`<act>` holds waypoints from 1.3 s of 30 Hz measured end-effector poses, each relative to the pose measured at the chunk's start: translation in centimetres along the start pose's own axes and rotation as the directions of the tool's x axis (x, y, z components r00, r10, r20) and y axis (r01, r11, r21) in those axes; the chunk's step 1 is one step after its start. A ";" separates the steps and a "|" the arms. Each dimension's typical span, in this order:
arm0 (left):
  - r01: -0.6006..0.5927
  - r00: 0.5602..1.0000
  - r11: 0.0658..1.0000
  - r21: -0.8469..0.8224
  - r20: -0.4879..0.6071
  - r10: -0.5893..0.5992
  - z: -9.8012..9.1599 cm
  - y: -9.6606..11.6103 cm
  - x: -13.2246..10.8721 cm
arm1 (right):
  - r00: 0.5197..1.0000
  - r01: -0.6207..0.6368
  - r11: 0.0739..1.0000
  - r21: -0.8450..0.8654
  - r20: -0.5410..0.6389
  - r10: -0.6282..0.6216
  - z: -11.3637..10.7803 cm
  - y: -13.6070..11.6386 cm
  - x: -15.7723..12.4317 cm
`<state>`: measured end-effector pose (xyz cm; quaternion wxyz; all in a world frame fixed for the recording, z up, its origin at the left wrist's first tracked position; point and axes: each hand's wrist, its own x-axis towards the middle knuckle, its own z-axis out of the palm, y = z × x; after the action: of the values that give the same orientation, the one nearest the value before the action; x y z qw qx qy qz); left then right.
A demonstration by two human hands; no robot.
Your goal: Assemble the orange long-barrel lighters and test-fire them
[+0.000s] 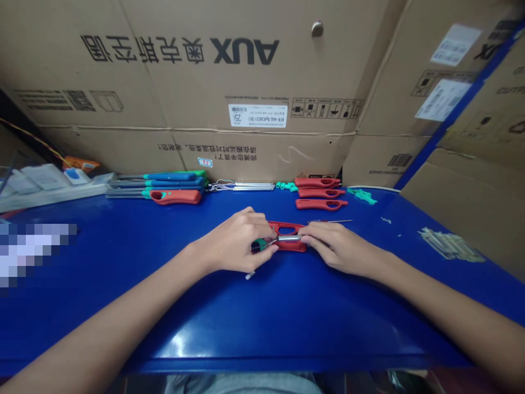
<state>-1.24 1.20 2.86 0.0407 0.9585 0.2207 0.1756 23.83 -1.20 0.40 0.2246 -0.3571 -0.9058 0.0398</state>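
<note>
Tube (289,238): one, smooth bright metal, a straight cylinder, lying level between the two hands above the table (229,323). Through the head camera I count two hands at work. Left hand (244,241): thumb and fingers pinched around one green piece (258,245), hollow-looking, at the tube's left end. Right hand (334,243): thumb and forefinger closed on the tube's right end. Under and behind the tube lies red plastic shell (293,247), glossy, with an oval opening; the hands cover much of it, so I cannot tell whether it is one half or two. One white tip (250,275) shows just below the left hand. One thin rod (340,221) lies beyond the right hand.

Rear row, left to right: at least four handled tools (176,197), stacked, handles in green, blue and red; several slim metal sticks (254,186) with fine wires; a cluster of short green caps (283,186); three red casings (321,204), long, each with an oval hole; one heap of small green bits (363,196).

Far right, one flat pile (451,244), translucent and ribbed. Table: glossy blue. Behind it, creased brown cardboard (197,115), print upside down.
</note>
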 end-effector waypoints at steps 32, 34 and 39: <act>-0.004 1.000 1.000 -0.009 0.020 0.004 0.4 -0.4 0.0 | 0.995 -0.090 0.994 0.054 0.054 0.087 -0.4 -0.2 -0.3; -0.008 1.000 1.000 0.004 0.019 0.008 0.4 -0.3 0.0 | 0.995 -0.082 0.995 0.049 0.057 0.079 -0.4 -0.2 -0.4; 0.000 1.000 1.000 0.006 0.011 0.000 0.1 -0.1 0.0 | 0.998 -0.065 0.997 0.043 0.029 0.064 -0.3 -0.1 -0.3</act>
<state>-1.21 1.26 2.77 0.0391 0.9596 0.2209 0.1697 24.12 -1.51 0.62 0.2184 -0.3806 -0.8957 0.0718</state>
